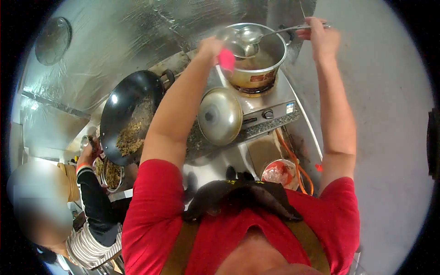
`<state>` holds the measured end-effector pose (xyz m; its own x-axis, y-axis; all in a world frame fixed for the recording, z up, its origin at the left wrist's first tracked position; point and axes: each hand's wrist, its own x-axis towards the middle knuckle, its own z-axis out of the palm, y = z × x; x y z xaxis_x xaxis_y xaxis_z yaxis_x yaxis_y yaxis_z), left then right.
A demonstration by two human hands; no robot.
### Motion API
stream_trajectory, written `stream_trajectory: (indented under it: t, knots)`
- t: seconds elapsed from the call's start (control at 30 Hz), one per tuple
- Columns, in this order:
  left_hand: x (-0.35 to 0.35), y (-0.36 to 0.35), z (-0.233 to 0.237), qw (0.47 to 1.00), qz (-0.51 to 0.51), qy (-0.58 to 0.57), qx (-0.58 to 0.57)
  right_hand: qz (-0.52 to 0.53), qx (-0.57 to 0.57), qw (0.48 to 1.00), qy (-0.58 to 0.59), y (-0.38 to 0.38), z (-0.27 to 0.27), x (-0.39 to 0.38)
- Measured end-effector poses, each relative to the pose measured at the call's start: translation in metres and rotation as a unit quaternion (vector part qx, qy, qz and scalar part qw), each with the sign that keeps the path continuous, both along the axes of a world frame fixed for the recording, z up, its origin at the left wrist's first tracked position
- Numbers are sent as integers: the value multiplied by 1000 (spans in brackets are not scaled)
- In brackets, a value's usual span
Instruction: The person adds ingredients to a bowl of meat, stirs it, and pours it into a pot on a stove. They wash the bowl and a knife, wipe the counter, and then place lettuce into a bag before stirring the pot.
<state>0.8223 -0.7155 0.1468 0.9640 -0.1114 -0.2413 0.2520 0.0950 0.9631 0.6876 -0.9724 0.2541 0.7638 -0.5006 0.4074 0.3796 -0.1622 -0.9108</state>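
Note:
My right hand (323, 38) is closed around the handle end of a metal ladle (250, 35), whose bowl is over the large pot (283, 58). Yellowish-brown liquid shows inside the pot. Blurred by motion, my left hand (211, 47) is closed at the pot's left rim, beside a shiny rounded, bowl-like vessel (227, 35). A bright pink piece (226, 60) hangs just below these fingers; I cannot tell what it is. The pot stands on a steel stove (286, 94) with a knob. A round metal lid (220, 116) leans against the stove's left front.
On the left, a tilted black wok (123, 98) holds crumbly brown food (129, 137). Another person's arm (91, 197) reaches near a metal bowl of similar food (112, 175). Below the stove are a bucket (279, 172) and an orange hose (293, 158). Foil covers the back wall (119, 32).

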Motion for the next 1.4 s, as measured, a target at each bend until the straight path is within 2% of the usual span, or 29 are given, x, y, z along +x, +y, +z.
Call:
stream_trajectory:
  t: [0.07,0.13,0.2,0.3,0.33,0.4,0.53,0.67,0.8,0.9,1.0,1.03,1.13,1.23,1.33,1.4]
  knots:
    - [9,-4,-9,990,-31,-49,127,29,24,999,-22,14,-7,2]
    - [19,-8,-19,985,-43,-59,156,43,-2,999,-10,26,-7,-4]
    - [24,-9,-25,995,-34,-31,90,65,-3,997,-30,34,-12,-9]
    - [35,-4,-38,968,-7,-166,189,99,10,995,-24,35,-11,-24]
    - [38,-3,-42,948,7,-214,235,112,18,993,-25,33,-13,-25]
    - [-21,-10,9,877,35,-321,356,141,-26,989,-22,26,-17,-32]
    - [-43,-15,25,760,77,-433,478,195,-163,965,-71,14,-38,-41]
    - [-44,-13,23,697,75,-494,515,147,-375,902,-156,8,-43,-56]
    - [-51,-8,23,658,60,-531,531,82,-358,927,-76,12,-50,-68]
    - [-49,-5,20,642,58,-569,511,31,-403,914,-43,11,-68,-49]
    - [-56,-6,25,662,86,-530,524,8,-424,903,-68,9,-98,-21]
    - [-54,-4,25,671,107,-523,514,12,-410,912,-23,10,-107,-14]
    - [-51,4,24,701,162,-489,493,-48,-380,922,-50,11,-133,7]
    - [-51,9,27,728,197,-433,493,-66,-127,986,82,9,-129,12]
    - [-33,22,14,754,188,-416,472,-64,21,995,68,2,-114,4]
    - [-37,25,17,782,183,-396,446,-61,34,996,49,-3,-105,-1]
